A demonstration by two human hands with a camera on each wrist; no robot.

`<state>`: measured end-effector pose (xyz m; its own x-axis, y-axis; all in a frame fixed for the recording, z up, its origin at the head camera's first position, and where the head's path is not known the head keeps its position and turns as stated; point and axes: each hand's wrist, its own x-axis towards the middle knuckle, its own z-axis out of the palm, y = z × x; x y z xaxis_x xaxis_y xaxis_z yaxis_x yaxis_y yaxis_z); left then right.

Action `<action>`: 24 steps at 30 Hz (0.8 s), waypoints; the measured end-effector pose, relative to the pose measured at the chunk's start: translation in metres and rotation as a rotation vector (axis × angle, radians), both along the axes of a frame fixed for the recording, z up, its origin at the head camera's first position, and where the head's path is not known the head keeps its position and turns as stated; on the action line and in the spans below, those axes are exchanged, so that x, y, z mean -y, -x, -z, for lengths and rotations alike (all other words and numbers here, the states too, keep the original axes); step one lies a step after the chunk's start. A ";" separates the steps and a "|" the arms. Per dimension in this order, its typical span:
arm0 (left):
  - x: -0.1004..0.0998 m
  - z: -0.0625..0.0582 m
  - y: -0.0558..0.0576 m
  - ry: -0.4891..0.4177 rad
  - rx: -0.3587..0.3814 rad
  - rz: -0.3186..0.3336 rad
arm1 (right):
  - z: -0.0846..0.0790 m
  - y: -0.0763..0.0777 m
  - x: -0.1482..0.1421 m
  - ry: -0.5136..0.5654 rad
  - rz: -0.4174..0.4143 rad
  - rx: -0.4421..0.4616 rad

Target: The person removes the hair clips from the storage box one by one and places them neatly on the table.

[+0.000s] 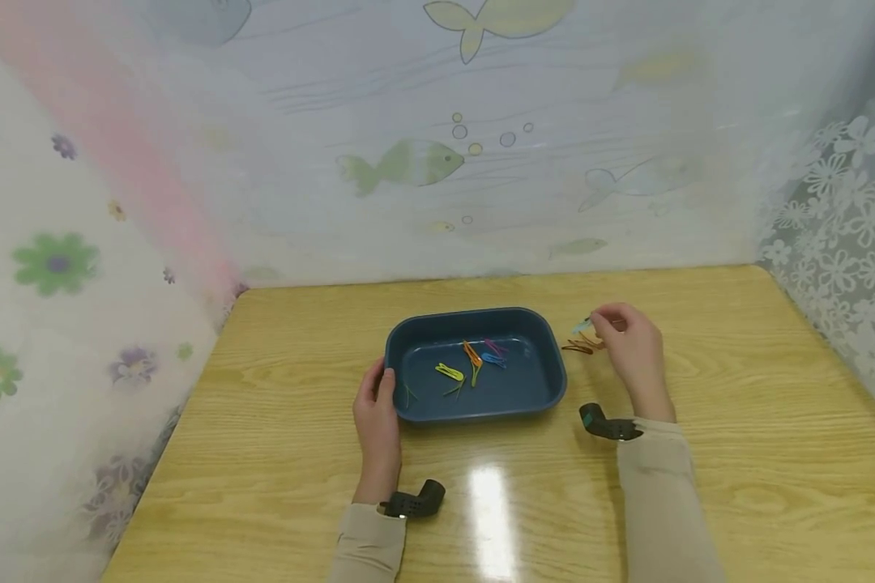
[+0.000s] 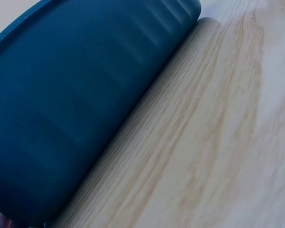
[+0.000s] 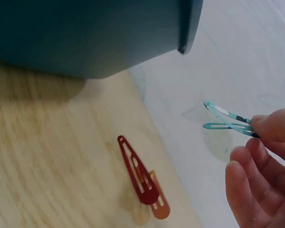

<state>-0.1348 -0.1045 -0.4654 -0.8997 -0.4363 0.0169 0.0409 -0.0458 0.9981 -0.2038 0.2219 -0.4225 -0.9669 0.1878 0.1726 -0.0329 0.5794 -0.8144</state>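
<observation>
Turquoise hair clip (image 3: 228, 121) sits at the fingertips of your right hand (image 1: 633, 344), raised above the worktop (image 1: 262, 453) and outside the dark-blue tray (image 1: 514, 393). Your right hand pinches one end between thumb and finger. Two slim ends fan out from the pinch; you cannot tell whether they belong to one spread clip or to two.

Governing relation, as judged: the tray lies to the left of your right hand, its right end wall just beside the held clip. The clip's long axis runs outward from your fingertips, its free end aimed leftward at that wall. Your right hand is the nearer one to the clip.

Your left hand (image 1: 377, 413) grips the tray's opposite end, thumb at the rim; the tray's long axis spans the space between your two hands.

Edges: the tray rim is the barrier between your right hand and the tray floor. Low on the worktop, between your right hand and that end wall, a red clip (image 3: 149, 195) partly overlaps an orange-brown clip (image 3: 163, 211).

Room: bare tray floor faces your right hand along the right end. A yellow clip (image 1: 450, 372) and a blue clip (image 1: 493, 360) lie farther left. Worktop surface extends to the right of your right hand and toward you.
</observation>
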 end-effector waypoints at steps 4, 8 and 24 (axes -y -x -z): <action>0.000 0.001 0.000 0.010 -0.002 -0.001 | 0.005 0.002 -0.003 0.004 0.015 0.021; 0.000 0.002 0.001 0.011 -0.001 0.000 | 0.010 0.003 -0.006 0.006 0.043 0.043; 0.000 0.002 0.000 -0.002 -0.002 0.003 | 0.025 0.000 -0.023 0.084 0.121 0.117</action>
